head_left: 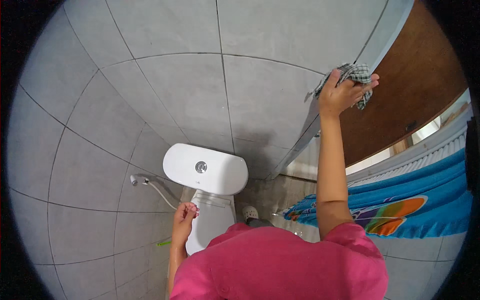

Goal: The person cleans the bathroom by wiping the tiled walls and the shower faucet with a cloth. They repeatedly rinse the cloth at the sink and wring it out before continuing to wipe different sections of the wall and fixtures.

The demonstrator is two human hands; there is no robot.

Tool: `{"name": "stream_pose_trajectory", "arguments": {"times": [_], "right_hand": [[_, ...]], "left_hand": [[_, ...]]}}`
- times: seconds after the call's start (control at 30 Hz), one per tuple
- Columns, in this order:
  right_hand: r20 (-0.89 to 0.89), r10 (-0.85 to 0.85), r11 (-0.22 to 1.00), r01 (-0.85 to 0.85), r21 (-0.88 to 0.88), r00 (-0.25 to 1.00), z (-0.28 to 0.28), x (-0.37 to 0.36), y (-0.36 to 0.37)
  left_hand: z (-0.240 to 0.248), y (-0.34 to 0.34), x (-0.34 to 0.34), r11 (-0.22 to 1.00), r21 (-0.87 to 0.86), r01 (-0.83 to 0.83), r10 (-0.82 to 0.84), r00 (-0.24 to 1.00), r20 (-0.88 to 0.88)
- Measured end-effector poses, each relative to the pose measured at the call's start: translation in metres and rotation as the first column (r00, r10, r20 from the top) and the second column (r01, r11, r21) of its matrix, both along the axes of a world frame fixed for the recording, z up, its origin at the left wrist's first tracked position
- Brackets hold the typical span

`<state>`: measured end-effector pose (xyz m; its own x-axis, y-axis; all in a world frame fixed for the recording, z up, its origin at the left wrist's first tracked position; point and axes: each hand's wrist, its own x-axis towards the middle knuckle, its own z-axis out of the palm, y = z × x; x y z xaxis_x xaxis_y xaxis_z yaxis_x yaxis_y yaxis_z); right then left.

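My right hand (340, 97) is raised at the upper right, on the end of an outstretched arm. It holds a crumpled black-and-white checked cloth (356, 72) against the grey tiled wall, at the edge beside a brown door (400, 100). Its thumb lies over the cloth and the fingers reach along it. Lower down, my left hand (185, 220) hangs beside the white toilet (207, 225) with its fingers curled in; whether anything is inside them is hidden. The toilet's white cistern lid (220, 172) has a round chrome flush button (201, 167).
A hand spray (134, 180) with a pale hose (161, 194) is on the left wall. A blue cloth with a colourful print (390, 210) hangs at the right. A light clog (250, 213) on my foot shows on the floor by the toilet. Something thin and green (163, 243) is at the left.
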<state>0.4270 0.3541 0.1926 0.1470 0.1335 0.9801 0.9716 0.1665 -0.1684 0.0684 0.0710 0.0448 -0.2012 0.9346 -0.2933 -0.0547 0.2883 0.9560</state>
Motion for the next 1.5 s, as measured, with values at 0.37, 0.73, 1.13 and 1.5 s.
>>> {"name": "stream_pose_trajectory", "arguments": {"times": [0.37, 0.73, 1.13, 1.5], "right_hand": [[0.252, 0.188, 0.811, -0.005, -0.585, 0.949, -0.218, -0.016, -0.026], [0.119, 0.126, 0.946, -0.084, -0.313, 0.985, -0.146, -0.007, -0.016], [0.004, 0.651, 0.42, -0.355, -0.835, 0.759, -0.174, -0.071, 0.015], [0.222, 0.777, 0.485, -0.336, -0.807, 0.589, -0.241, 0.011, -0.008]], "left_hand": [[-0.003, 0.024, 0.017, 0.989, 0.083, 0.126, -0.127, 0.992, 0.013], [-0.005, -0.002, 0.004, 0.996, 0.078, 0.041, -0.039, 0.999, -0.031], [-0.013, 0.004, 0.014, 0.992, 0.051, 0.114, -0.111, 0.993, -0.044], [-0.007, 0.01, 0.029, 0.994, 0.058, 0.093, -0.093, 0.996, 0.002]]}}
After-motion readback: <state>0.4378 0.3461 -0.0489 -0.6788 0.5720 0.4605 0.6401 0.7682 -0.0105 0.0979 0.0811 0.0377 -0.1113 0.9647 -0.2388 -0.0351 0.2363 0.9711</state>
